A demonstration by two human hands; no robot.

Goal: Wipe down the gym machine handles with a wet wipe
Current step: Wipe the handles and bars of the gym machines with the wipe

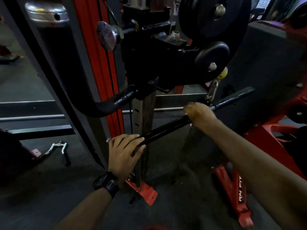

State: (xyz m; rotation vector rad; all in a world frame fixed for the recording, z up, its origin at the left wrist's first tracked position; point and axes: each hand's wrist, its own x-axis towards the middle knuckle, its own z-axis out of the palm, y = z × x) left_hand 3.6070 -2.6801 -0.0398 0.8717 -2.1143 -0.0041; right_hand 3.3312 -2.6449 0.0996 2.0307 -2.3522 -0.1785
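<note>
Both your left hand (123,153) and right hand (199,113) squeeze the hanging bar (166,130), so hard rubbing could make it swing away.

Lighting: dim indoor, colours muted.
Glare: soft highlights on top of chrome cap (46,12) and along handle bar (166,130).
Shadow: heavy over machine housing (149,63) and floor (182,188).
Focus: slightly soft throughout, blurrier toward the edges.
Distortion: wide-angle lean of grey upright (66,103).

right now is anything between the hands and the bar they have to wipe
Nothing visible: the left hand grips the lower end of the black bar, the right hand higher up, beside the metal clip.
</note>
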